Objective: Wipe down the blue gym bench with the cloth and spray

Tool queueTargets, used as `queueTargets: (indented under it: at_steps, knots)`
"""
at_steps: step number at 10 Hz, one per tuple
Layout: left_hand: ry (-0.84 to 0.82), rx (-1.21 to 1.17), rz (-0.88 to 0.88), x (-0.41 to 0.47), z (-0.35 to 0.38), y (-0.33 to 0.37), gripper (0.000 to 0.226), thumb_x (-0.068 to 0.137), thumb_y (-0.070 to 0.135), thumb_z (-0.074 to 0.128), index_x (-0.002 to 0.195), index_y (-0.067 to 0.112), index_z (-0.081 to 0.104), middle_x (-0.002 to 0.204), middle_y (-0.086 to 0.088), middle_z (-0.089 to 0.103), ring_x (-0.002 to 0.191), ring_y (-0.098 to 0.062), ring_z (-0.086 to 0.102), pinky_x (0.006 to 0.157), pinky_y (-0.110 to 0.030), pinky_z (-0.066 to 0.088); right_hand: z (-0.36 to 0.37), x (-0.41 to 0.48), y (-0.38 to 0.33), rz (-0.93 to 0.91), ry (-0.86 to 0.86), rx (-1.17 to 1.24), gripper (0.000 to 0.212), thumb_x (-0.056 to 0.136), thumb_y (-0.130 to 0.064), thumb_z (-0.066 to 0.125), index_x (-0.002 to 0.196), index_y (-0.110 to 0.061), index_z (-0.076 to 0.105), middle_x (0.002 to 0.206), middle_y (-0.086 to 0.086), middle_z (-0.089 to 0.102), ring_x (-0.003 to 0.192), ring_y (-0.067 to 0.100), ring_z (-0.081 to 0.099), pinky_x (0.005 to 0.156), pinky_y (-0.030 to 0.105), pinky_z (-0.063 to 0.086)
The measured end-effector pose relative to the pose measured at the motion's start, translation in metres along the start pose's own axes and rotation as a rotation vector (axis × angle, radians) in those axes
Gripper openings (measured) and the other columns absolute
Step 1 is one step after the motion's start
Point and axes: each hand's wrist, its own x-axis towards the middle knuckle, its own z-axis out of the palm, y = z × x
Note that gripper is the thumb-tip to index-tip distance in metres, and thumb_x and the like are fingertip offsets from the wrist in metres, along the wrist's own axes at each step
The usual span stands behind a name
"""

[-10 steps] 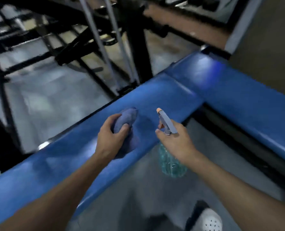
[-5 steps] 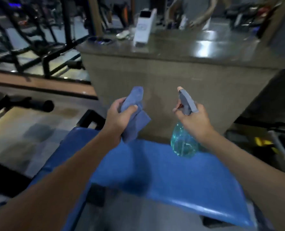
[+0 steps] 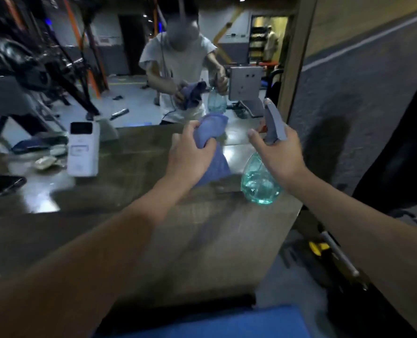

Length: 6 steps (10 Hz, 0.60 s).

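The left hand (image 3: 190, 158) clutches the bunched cloth (image 3: 211, 131); the right hand (image 3: 284, 153) grips the spray bottle (image 3: 261, 182) by its neck, both over the counter (image 3: 100, 191) (blue bench (image 3: 227, 324) lies below, at frame bottom). Wiping looks finished; next, set both down steadily.

Both bare arms reach forward side by side, hands level and apart. The left hand (image 3: 190, 157) has its fingers curled round the cloth (image 3: 211, 129); the right hand (image 3: 284, 154) grips the spray bottle (image 3: 261, 184) at its neck.
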Motion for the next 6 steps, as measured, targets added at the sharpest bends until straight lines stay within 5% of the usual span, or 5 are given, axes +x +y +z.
queueTargets:
  at_steps: [1,2,4,5,6]
  knots:
    - [-0.318,0.62,-0.112,0.023,0.037,-0.028,0.064,0.096,0.063,0.03,0.152,0.036,0.02,0.16,-0.005,0.011,0.145,-0.036,0.015,0.111,-0.065,0.02,0.01,0.039,0.025,-0.009,0.057,-0.008,0.032,0.084,-0.028,0.07,0.087,0.001,0.057,0.067,0.003,0.05,0.063,0.012,0.044,0.061,0.03,0.038]
    - [-0.456,0.848,0.011,0.018,0.06,-0.064,0.071,0.097,0.063,0.022,0.157,0.03,0.007,0.166,-0.002,0.002,0.152,-0.028,0.001,0.115,-0.064,0.004,0.019,0.06,0.05,0.042,0.003,-0.028,0.023,0.086,-0.025,0.073,0.078,-0.018,0.052,0.067,-0.007,0.047,0.056,0.002,0.044,0.058,0.023,0.038]
    - [-0.315,0.931,0.054,0.009,0.065,-0.072,0.065,0.095,0.064,0.026,0.155,0.04,0.016,0.152,-0.015,0.031,0.132,-0.037,0.038,0.109,-0.045,0.031,0.025,0.078,0.069,0.073,-0.021,-0.106,0.026,0.086,-0.028,0.072,0.086,-0.02,0.047,0.07,-0.006,0.048,0.049,-0.001,0.045,0.057,0.025,0.038]
    - [-0.342,1.0,-0.045,0.003,0.068,-0.062,0.067,0.096,0.065,0.021,0.156,0.038,0.011,0.154,-0.017,0.026,0.135,-0.039,0.034,0.11,-0.048,0.028,0.023,0.078,0.069,0.052,-0.043,-0.217,0.033,0.085,-0.038,0.071,0.1,-0.021,0.047,0.07,-0.012,0.049,0.056,0.0,0.049,0.059,0.029,0.039]
    - [-0.364,1.003,-0.088,0.006,0.065,-0.053,0.066,0.096,0.066,0.019,0.155,0.04,0.007,0.158,-0.017,0.019,0.139,-0.041,0.027,0.114,-0.055,0.023,0.014,0.077,0.062,0.099,-0.09,-0.285,0.065,0.08,-0.052,0.072,0.127,-0.019,0.041,0.097,-0.012,0.056,0.086,0.007,0.056,0.077,0.032,0.038]
